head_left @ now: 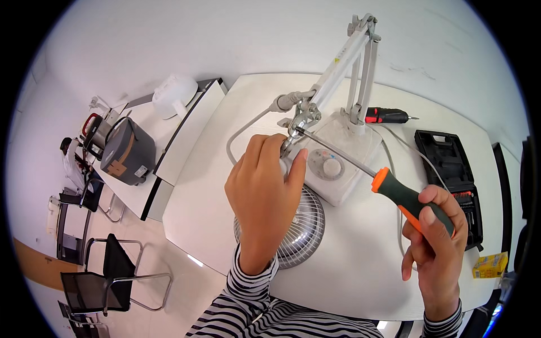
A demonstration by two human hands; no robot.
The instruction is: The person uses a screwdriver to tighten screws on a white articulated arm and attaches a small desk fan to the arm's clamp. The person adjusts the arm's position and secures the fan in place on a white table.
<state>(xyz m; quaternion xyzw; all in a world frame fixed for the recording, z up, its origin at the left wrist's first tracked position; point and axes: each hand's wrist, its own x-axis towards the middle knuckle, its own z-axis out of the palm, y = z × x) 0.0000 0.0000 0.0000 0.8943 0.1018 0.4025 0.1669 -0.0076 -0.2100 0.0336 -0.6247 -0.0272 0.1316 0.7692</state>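
A white desk lamp with a jointed arm (pixel 338 65) and a caged round head (pixel 307 231) stands on the table. Its square base (pixel 360 146) carries a dial with a round knob (pixel 331 168). My left hand (pixel 260 191) is closed around the neck of the lamp head, just below the metal joint (pixel 307 112); its palm side is hidden. In my right hand (pixel 438 242) is a screwdriver with a dark green and orange handle (pixel 401 194). The screwdriver's shaft slants up to the left, and its tip meets the joint near my left fingers.
Behind the base lies a red and black power screwdriver (pixel 387 116). An open black tool case (pixel 442 152) with bits sits at the right, above a yellow box (pixel 490 266). Cables run over the white table (pixel 197 191). Left are a black chair (pixel 112 276) and a grey container (pixel 129 153).
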